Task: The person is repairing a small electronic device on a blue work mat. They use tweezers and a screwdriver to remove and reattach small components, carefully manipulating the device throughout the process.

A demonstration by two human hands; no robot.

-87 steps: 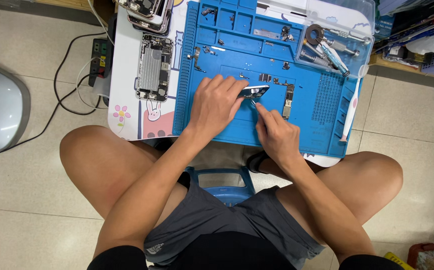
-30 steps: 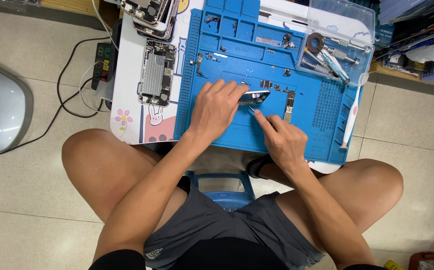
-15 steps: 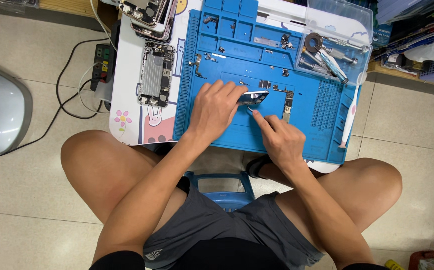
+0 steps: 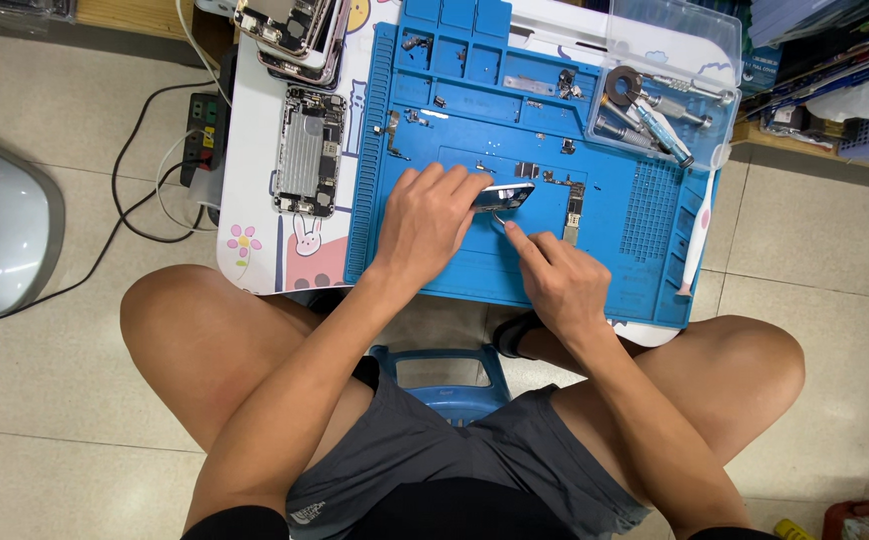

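Little has shifted since the earlier frames: our left hand (image 4: pixel 425 222) still pinches the glossy, rounded phone piece (image 4: pixel 501 195) over the ribbed blue rubber mat (image 4: pixel 455 265), while our right hand (image 4: pixel 555 277) pinches a thin metal tool (image 4: pixel 498 220) beneath it.

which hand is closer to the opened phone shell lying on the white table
Left. The left hand is on the blue mat just right of the phone shell; the right hand is farther right.

Blue work mat (image 4: pixel 475 265), white cartoon-printed table (image 4: pixel 265 250), grey shorts (image 4: pixel 435 455).
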